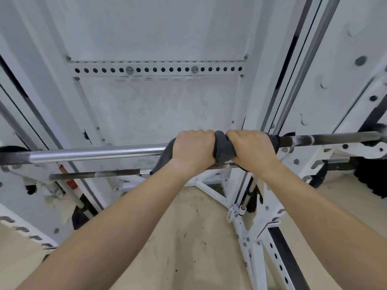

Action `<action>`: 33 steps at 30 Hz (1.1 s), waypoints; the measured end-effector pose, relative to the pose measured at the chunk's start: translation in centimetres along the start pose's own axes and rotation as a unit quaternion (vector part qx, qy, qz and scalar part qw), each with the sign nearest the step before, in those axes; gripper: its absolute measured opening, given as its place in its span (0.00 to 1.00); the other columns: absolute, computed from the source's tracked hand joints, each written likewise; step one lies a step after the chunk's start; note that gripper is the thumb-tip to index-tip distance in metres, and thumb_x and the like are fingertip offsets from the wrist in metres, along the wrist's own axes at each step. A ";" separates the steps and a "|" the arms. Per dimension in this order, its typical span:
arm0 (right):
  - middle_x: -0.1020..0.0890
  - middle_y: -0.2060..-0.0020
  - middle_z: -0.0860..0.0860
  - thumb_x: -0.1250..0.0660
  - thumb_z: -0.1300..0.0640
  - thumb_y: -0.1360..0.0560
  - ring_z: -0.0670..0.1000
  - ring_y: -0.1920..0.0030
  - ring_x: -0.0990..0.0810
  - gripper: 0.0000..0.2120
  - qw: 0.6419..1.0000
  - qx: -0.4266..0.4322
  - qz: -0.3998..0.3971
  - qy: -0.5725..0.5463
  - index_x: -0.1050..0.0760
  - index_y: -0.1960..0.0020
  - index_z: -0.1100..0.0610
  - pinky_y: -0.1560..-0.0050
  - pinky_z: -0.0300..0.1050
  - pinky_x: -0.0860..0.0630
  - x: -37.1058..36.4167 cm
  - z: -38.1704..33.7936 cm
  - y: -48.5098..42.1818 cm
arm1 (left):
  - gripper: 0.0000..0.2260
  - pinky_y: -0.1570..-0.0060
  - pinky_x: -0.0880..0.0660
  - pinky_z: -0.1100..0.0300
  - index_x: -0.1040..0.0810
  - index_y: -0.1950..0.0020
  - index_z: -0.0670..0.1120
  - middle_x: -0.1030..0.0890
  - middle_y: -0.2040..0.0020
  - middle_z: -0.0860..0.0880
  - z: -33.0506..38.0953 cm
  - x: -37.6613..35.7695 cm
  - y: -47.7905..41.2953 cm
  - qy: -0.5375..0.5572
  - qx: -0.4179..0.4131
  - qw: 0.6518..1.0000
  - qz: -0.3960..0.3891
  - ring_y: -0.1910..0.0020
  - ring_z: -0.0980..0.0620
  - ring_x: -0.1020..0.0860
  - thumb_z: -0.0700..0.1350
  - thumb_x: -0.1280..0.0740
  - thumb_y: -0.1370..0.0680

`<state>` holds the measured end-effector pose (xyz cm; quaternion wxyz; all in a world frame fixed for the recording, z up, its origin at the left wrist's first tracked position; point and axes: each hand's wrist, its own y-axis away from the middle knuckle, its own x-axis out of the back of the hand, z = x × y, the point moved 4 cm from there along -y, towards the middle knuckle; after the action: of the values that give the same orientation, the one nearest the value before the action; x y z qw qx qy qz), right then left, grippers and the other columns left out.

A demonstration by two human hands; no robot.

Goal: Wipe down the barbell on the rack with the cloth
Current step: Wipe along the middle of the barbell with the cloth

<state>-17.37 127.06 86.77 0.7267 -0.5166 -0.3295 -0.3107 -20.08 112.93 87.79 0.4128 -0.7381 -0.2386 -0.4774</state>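
Observation:
A long steel barbell point(94, 152) lies across the white rack, running from the left edge to the right edge of the head view. A dark grey cloth point(222, 146) is wrapped around the bar near its middle. My left hand point(193, 149) grips the cloth and bar from above. My right hand point(250, 148) grips the cloth and bar just to its right, the two hands almost touching. A loose corner of cloth hangs down left of my left hand. To the right of my hands the bar looks darker and dull.
The white rack has perforated uprights point(278, 266) at lower right and a perforated crossbeam point(159, 69) on the wall panel behind. A second thinner bar point(94, 174) sits lower at left. Black weight plates point(374, 181) are at far right. Beige floor point(188, 237) lies below.

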 end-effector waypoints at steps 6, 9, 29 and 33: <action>0.20 0.67 0.50 0.25 0.52 0.35 0.56 0.67 0.20 0.12 1.000 -0.012 -0.006 -0.026 0.23 0.55 0.55 0.68 0.46 0.28 0.0 4.5 2.1 | 0.10 0.65 0.34 0.55 0.26 0.49 0.49 0.23 0.60 0.49 3.3 0.2 -1.9 0.006 -0.004 1.000 -0.020 0.65 0.47 0.28 0.55 0.35 0.22; 0.22 0.68 0.49 0.29 0.50 0.32 0.56 0.66 0.21 0.10 0.997 -0.036 -0.054 -0.042 0.26 0.55 0.52 0.69 0.44 0.34 0.1 3.2 0.9 | 0.14 0.67 0.35 0.56 0.33 0.54 0.49 0.31 0.66 0.52 1.7 0.4 -0.8 0.014 -0.015 1.000 -0.010 0.68 0.46 0.30 0.58 0.36 0.24; 0.21 0.67 0.50 0.28 0.54 0.35 0.56 0.68 0.21 0.12 0.999 -0.007 -0.009 -0.037 0.27 0.55 0.55 0.66 0.47 0.29 0.5 -1.3 0.0 | 0.15 0.68 0.31 0.58 0.24 0.50 0.51 0.27 0.67 0.52 -1.1 -0.2 -0.2 0.020 -0.008 0.999 -0.045 0.68 0.46 0.25 0.60 0.35 0.27; 0.21 0.68 0.50 0.27 0.54 0.37 0.57 0.67 0.20 0.12 0.999 -0.025 -0.032 -0.019 0.26 0.56 0.56 0.64 0.48 0.28 0.5 5.9 2.9 | 0.12 0.69 0.34 0.58 0.23 0.51 0.50 0.31 0.69 0.53 5.6 -0.3 -3.6 0.028 -0.016 0.999 -0.042 0.70 0.48 0.28 0.58 0.35 0.26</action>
<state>-15.66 133.43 87.05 0.6970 -0.5292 -0.3516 -0.3323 -20.04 119.56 87.75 0.3868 -0.7203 -0.2502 -0.5187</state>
